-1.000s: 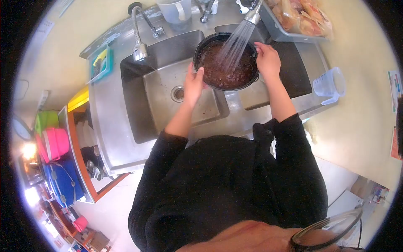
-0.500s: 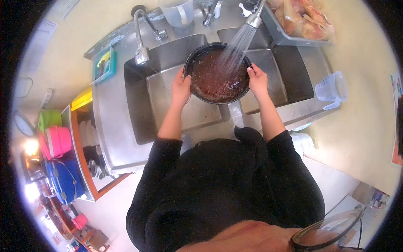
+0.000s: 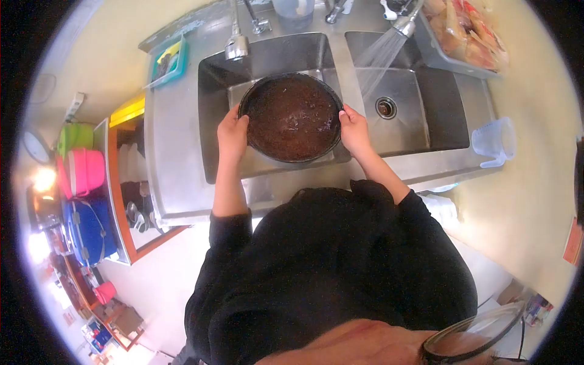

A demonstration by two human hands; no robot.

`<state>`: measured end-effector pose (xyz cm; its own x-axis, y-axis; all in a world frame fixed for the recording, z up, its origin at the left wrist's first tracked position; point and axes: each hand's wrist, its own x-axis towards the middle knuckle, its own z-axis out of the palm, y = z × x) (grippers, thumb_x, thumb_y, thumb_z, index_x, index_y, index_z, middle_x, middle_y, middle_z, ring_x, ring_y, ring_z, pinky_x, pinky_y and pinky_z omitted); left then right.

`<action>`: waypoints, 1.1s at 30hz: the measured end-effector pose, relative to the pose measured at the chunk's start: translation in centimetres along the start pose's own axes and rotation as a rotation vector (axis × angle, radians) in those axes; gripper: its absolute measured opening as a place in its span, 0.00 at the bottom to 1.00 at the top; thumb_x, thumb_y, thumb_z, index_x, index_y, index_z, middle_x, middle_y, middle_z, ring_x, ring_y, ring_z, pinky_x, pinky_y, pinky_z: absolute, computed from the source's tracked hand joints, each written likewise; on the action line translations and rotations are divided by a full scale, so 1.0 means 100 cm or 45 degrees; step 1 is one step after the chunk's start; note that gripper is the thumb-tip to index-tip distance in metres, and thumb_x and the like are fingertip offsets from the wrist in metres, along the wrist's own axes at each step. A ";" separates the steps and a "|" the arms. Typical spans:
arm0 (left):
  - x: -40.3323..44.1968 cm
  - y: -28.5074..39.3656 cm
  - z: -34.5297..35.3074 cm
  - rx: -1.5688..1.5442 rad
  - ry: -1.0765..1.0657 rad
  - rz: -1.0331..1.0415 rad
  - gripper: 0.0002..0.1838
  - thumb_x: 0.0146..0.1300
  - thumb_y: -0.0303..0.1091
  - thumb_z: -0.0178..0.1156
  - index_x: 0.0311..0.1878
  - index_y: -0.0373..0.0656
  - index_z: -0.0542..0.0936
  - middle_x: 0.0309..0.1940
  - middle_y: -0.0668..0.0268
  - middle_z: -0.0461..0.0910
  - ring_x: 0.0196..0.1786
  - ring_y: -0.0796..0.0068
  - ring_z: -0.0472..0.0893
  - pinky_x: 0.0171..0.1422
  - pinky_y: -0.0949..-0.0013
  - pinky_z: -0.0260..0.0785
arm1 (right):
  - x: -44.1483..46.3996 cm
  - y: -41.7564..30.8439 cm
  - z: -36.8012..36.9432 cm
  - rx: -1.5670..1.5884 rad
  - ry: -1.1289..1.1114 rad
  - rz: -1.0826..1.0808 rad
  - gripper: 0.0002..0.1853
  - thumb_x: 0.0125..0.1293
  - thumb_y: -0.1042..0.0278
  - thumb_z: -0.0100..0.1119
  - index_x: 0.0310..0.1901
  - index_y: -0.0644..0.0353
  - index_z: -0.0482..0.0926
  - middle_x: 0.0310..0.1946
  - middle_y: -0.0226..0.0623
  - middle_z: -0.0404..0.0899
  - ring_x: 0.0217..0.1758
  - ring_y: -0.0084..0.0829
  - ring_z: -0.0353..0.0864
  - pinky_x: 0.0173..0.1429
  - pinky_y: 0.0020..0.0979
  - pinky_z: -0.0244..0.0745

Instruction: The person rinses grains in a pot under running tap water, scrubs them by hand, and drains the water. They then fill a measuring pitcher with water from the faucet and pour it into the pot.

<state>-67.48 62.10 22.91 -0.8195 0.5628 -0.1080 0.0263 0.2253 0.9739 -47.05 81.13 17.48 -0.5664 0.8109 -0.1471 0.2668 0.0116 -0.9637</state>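
Observation:
Between my two hands is a round dark pan (image 3: 292, 118), its inside brown and wet with small glints of water. My left hand (image 3: 233, 131) grips the rim on the left, thumb on top. On the opposite rim, my right hand (image 3: 354, 129) has its thumb over the edge and its fingers partly hidden beneath. The pan is held over the left sink basin (image 3: 213, 146). A spray faucet (image 3: 404, 25) runs water into the right basin (image 3: 435, 121), to the right of the pan. Another faucet (image 3: 236, 47) hangs over the left basin with no water visible.
A grey tub (image 3: 453, 61) of bagged raw meat stands at the back right. A clear measuring jug (image 3: 491, 141) is on the right counter edge. A teal tray (image 3: 168, 64) with a yellow sponge sits at the left. Another clear jug (image 3: 294, 11) stands behind the sinks.
Both hands have carried the pan from under the running spray leftward, over the left basin. The spray now falls into the right basin. My view has shifted slightly.

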 end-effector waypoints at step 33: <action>-0.013 0.035 -0.027 0.081 -0.075 -0.158 0.23 0.58 0.24 0.49 0.59 0.39 0.75 0.32 0.68 0.80 0.22 0.83 0.73 0.19 0.77 0.62 | -0.056 -0.032 0.003 0.167 -0.248 0.284 0.20 0.68 0.77 0.39 0.60 0.65 0.69 0.49 0.43 0.76 0.50 0.31 0.72 0.56 0.28 0.64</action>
<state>-67.88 60.02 27.02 -0.7836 0.5729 -0.2403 -0.0356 0.3447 0.9380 -44.97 76.32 21.29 -0.6472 0.6578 -0.3852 0.3051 -0.2395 -0.9217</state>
